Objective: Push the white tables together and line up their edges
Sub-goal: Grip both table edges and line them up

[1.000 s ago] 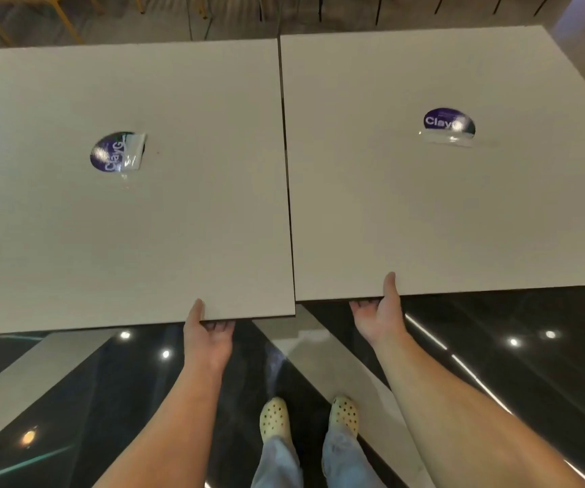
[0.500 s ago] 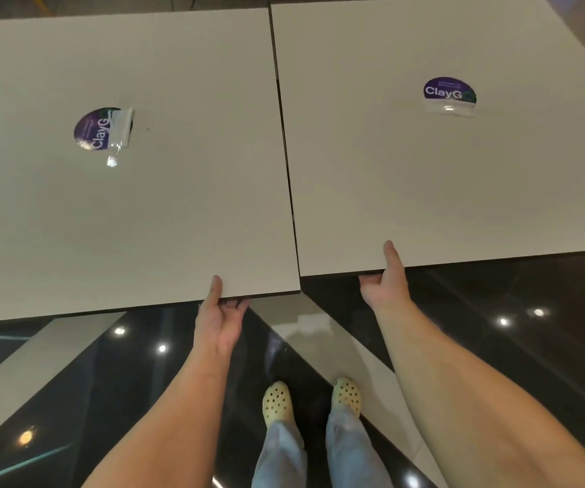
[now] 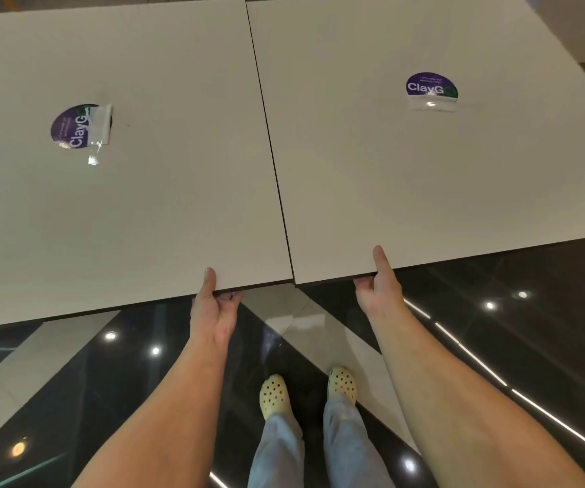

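The person wears pale yellow clogs — rounded toes dotted with holes — under light blue denim trouser legs. The left hand, right hand and both forearms are bare.

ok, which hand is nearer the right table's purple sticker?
Right. The right hand grips the right table below the sticker; the left hand grips the left table, farther off.

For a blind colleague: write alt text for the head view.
Left hand grips the left white table, right hand the right white table, both at near edges; the tables meet at a dark seam. Each bears a purple ClayG sticker.
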Action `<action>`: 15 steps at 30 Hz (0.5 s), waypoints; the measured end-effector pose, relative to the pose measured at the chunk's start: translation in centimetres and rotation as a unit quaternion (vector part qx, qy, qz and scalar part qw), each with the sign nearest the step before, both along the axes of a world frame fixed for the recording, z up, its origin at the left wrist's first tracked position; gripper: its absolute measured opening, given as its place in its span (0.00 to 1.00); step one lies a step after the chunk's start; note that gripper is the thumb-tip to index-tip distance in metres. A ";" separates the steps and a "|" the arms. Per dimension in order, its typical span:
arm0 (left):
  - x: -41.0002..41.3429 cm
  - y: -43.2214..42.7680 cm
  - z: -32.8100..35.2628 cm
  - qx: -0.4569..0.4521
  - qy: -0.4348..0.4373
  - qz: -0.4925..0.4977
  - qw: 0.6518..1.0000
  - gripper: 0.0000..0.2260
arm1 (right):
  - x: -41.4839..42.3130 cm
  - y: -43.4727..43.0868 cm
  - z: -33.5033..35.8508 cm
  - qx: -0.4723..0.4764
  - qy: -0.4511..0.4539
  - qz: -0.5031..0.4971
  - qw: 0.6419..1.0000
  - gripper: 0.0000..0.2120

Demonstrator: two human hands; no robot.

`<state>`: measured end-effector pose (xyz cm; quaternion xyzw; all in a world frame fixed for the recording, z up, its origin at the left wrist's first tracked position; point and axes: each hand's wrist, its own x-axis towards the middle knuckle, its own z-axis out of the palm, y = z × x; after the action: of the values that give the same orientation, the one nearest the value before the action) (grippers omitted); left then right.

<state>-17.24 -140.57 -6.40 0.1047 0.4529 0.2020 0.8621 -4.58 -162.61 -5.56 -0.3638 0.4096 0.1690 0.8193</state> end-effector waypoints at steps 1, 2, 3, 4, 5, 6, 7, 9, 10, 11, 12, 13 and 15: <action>0.1 0.0 0.0 -0.002 0.000 -0.001 1.000 0.19 | -0.2 0.1 0.0 0.000 -0.001 -0.001 1.000 0.15; 0.1 0.1 0.1 -0.004 0.001 -0.004 1.000 0.19 | -0.3 0.0 0.1 0.000 -0.002 -0.002 1.000 0.15; 0.1 0.1 0.2 -0.006 0.002 -0.010 1.000 0.19 | -0.3 0.0 0.2 -0.002 -0.002 -0.004 1.000 0.16; 0.0 0.2 0.2 -0.007 0.003 -0.011 1.000 0.19 | -0.2 0.2 0.3 -0.006 -0.003 -0.004 1.000 0.17; -0.1 0.3 0.2 -0.006 0.007 -0.011 1.000 0.19 | -0.1 0.3 0.4 -0.014 -0.005 -0.004 1.000 0.18; -0.3 0.3 0.2 -0.004 0.008 -0.013 1.000 0.20 | -0.1 0.4 0.5 -0.023 -0.004 -0.003 1.000 0.19; -0.5 0.4 0.3 -0.002 0.007 -0.018 1.000 0.20 | 0.0 0.7 0.6 -0.029 -0.004 0.000 1.000 0.20; -0.7 0.4 0.4 -0.002 0.012 -0.020 1.000 0.20 | -0.1 1.2 0.7 -0.037 -0.006 -0.003 0.999 0.21; -0.7 0.4 0.3 -0.004 0.012 -0.017 1.000 0.20 | -0.1 1.4 0.7 -0.040 -0.007 -0.005 0.999 0.21; -0.5 0.3 0.3 -0.007 0.010 -0.014 1.000 0.20 | -0.1 1.6 0.6 -0.042 -0.009 -0.006 0.999 0.21; -0.4 0.2 0.4 -0.008 0.010 -0.011 1.000 0.20 | 0.0 1.7 0.6 -0.045 -0.009 -0.008 0.999 0.20; -0.4 0.2 0.4 -0.008 0.013 -0.010 1.000 0.20 | 0.1 1.7 0.5 -0.047 -0.006 -0.009 0.999 0.20; -0.6 0.3 0.5 -0.011 0.017 -0.009 1.000 0.20 | 0.3 2.3 0.8 -0.046 -0.001 -0.011 0.999 0.20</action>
<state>-17.80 -140.26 -5.94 0.1025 0.4688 0.1877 0.8570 -4.29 -160.33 -4.74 -0.3965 0.4204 0.1407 0.8039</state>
